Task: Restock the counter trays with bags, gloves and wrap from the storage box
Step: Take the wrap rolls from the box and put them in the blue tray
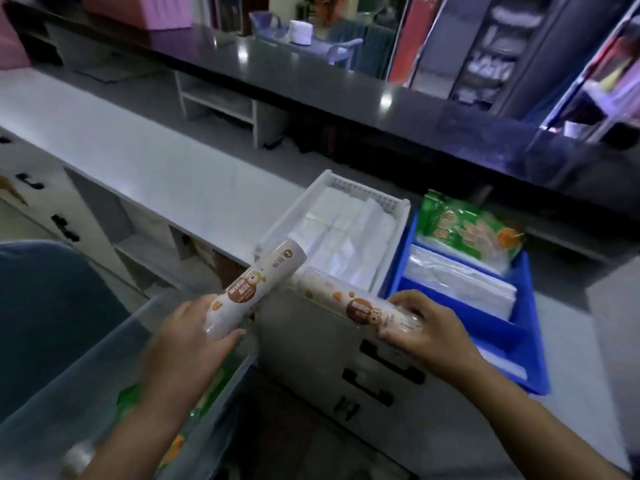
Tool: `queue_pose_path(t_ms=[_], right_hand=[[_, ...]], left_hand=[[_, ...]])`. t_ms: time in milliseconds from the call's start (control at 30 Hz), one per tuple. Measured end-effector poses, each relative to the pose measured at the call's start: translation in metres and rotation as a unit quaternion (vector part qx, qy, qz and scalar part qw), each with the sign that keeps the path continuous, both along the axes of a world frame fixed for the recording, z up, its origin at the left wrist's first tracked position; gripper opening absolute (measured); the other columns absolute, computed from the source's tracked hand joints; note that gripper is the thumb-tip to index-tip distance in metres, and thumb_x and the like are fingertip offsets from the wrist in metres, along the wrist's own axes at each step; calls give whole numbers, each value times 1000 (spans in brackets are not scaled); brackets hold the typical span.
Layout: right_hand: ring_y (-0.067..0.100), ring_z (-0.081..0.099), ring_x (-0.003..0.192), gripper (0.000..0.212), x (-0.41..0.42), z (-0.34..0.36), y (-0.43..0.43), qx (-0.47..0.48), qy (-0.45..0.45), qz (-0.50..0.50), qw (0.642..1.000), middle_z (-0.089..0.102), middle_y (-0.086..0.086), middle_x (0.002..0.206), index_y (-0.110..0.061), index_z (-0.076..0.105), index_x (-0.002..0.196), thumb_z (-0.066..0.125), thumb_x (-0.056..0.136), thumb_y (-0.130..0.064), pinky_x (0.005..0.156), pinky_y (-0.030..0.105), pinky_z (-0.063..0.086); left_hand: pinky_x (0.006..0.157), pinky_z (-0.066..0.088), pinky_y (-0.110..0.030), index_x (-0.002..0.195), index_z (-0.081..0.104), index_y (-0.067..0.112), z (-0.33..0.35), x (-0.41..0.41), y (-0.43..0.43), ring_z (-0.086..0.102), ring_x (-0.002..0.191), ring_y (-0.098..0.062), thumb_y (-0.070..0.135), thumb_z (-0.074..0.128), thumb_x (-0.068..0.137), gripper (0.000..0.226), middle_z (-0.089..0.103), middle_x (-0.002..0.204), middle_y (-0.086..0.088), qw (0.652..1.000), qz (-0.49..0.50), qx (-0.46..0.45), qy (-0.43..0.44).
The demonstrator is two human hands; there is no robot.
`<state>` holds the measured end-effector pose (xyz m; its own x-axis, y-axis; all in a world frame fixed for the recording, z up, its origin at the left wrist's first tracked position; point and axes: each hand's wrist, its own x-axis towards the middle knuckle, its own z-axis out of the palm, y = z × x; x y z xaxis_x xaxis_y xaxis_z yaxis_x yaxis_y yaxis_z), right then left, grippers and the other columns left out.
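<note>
Over the white slatted plastic tray (332, 183), each hand (left (194, 336), right (427, 329)) grips a white printed wrap roll (left one (258, 284), right one (360, 304)).

drawers (374, 372) with black handles; pink box (138, 10) on dark ledge (311, 81)

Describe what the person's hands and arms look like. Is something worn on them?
Both are bare. The left hand and right hand show no gloves, rings or watch; the left forearm and right forearm show no sleeves as far as the picture's edge.
</note>
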<state>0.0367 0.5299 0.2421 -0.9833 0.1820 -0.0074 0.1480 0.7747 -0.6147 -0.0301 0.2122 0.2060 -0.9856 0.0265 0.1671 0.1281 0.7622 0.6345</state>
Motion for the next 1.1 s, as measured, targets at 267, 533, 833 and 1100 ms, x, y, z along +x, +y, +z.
queue_pose_path(t_ms=[267,533,833,1100], right_hand=[[7,61,76,33,35,-2,167,18,-48,-118,992,64,-12,87,-48,56,87,77,62,-47,63,28,50],[6,53,87,41,21,-37,215,169,-79,31,982,63,-13,94,-33,68,99,59,73,-63,76,26,47],[19,47,103,41,11,-51,221,334,-103,110,930,56,-5,111,-26,60,113,40,88,-54,86,32,32],[31,58,89,30,-11,-47,165,215,-10,166,962,65,10,98,-18,65,113,58,86,-27,78,42,49]], left_hand=[[58,39,-30,107,58,35,8,-9,116,52,78,-16,38,81,62,50,55,88,10,999,-45,-6,14],[64,47,-35,104,57,35,1,-14,197,55,80,-19,38,80,63,47,57,91,8,999,-24,36,1],[61,44,-32,109,56,33,0,-26,235,52,77,-17,34,82,62,53,54,86,8,999,-34,-1,-8],[62,51,-37,104,54,36,8,-58,228,55,73,-17,35,80,62,49,56,84,8,997,-78,19,-3]])
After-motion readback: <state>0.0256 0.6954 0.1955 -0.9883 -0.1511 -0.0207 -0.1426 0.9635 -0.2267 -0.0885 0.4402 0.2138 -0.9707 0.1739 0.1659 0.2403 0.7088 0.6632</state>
